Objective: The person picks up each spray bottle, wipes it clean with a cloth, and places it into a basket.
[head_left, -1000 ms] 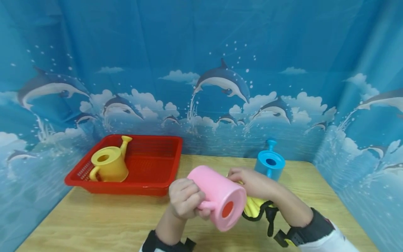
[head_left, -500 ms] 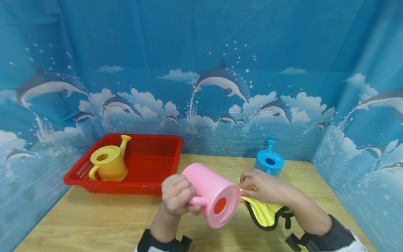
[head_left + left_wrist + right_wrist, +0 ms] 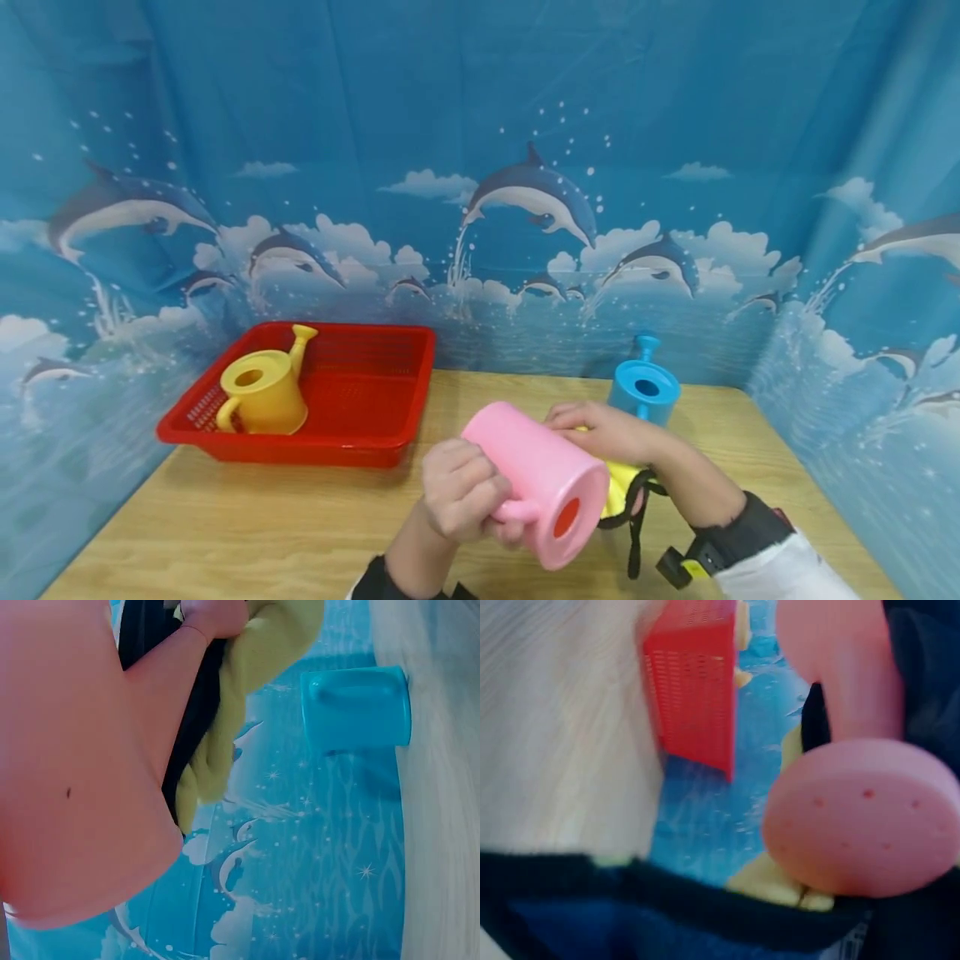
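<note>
A pink watering can [image 3: 536,454] is tilted above the table, its top with a round opening facing me. My left hand [image 3: 463,490] grips its handle. On the far right side of the can, my right hand [image 3: 615,432] holds a yellow cloth [image 3: 617,487] with black edging around the spout, which the head view hides. From the right wrist, the spout's pink sprinkler head [image 3: 862,817] with small holes shows close up, cloth behind and below it. The left wrist view shows the can's side and the spout running into the cloth [image 3: 270,652].
At the back left stands a red basket [image 3: 360,454] with a yellow watering can [image 3: 266,396] in it. A blue watering can [image 3: 643,392] stands at the back right of the wooden table [image 3: 247,525]. A dolphin-print curtain [image 3: 420,108] closes off the back and sides.
My right hand first slid rightward with the cloth, away from the can, then came back left along the spout. The pink can shifted slightly left, then right and down. My left hand kept its grip.
</note>
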Demonstrator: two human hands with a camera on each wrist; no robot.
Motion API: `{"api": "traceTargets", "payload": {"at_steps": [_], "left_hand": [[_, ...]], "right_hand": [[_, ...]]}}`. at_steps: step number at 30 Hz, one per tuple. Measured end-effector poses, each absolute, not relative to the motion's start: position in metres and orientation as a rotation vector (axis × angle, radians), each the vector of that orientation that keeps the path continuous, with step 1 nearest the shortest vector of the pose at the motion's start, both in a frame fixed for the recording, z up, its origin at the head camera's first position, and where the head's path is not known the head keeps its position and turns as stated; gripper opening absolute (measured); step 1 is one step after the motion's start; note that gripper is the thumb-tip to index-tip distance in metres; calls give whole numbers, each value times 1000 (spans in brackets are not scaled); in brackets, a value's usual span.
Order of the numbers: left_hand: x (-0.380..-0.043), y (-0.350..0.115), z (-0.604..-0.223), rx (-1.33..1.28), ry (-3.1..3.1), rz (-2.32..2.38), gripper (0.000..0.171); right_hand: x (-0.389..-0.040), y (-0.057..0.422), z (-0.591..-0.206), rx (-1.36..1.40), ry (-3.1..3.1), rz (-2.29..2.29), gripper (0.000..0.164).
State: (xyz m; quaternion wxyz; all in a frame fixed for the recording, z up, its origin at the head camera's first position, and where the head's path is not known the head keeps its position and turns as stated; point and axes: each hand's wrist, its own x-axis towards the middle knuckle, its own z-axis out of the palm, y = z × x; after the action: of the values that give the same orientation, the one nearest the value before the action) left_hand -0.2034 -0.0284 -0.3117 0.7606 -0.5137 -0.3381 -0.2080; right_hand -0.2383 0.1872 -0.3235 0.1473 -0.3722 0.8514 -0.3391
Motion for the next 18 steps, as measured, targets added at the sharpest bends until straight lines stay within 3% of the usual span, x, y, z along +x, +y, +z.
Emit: {"api": "traceTargets", "payload": {"at_steps": [18], "left_hand": [[-214, -27, -320, -1133, -789, -495, 48]], "right_hand": [[-243, 192, -331, -1031, 2423, -964, 23]]}}
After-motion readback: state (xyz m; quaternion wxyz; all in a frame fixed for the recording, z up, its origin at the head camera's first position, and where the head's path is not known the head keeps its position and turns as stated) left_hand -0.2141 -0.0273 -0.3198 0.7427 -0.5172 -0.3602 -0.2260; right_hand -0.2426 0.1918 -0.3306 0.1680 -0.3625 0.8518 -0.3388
